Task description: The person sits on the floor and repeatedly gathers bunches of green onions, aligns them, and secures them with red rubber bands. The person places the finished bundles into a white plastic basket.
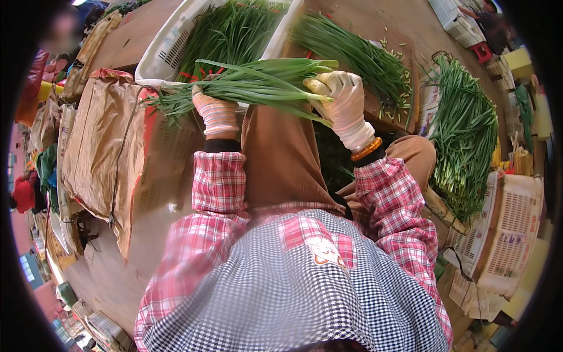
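Observation:
A loose bunch of long green chives [264,81] spans the space between my hands, its pale stem ends to the right. My left hand [215,110], in a striped knit glove, holds the leafy side from below; its fingers are partly hidden behind the leaves. In a pale glove with yellowish fingertips, my right hand [343,99] grips the stem ends. Beyond the bunch, a white plastic crate [154,59] holds more chives [233,37], with red ties visible among them. Another pile of chives [352,48] lies on a wooden board [409,57] to the right.
Cut stem pieces [400,103] litter the board. At right, a large heap of chives [466,132] rests on crates [510,233]. To the left, brown wrapping [105,141] covers a crate. Other people are at the far edges, one in red [25,191].

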### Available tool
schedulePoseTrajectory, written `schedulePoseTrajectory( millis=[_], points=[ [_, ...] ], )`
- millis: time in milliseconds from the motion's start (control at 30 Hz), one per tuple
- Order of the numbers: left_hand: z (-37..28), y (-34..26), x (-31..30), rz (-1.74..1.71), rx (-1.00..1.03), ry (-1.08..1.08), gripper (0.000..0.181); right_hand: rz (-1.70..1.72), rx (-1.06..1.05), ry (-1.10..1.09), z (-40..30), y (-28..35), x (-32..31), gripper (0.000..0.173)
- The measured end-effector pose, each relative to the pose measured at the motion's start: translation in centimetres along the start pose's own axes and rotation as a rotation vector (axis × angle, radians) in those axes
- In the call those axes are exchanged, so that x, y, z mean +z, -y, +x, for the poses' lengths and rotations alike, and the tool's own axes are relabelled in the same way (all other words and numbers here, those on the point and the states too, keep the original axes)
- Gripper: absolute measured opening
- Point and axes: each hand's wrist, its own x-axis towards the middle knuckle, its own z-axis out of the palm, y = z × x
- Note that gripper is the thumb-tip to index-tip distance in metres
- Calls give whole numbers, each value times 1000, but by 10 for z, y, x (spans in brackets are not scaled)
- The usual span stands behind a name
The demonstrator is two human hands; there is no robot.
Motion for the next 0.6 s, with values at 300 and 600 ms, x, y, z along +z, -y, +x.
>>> schedulePoseTrajectory(
  millis=[300, 600],
  points=[
    [-23, 0, 22, -24, -1, -71, 38, -32, -25, -49, -1, 1, 5, 18],
    [-25, 1, 19, -146, 16, -25, 30, 238, 177, -61, 4, 6, 9, 27]
  ],
)
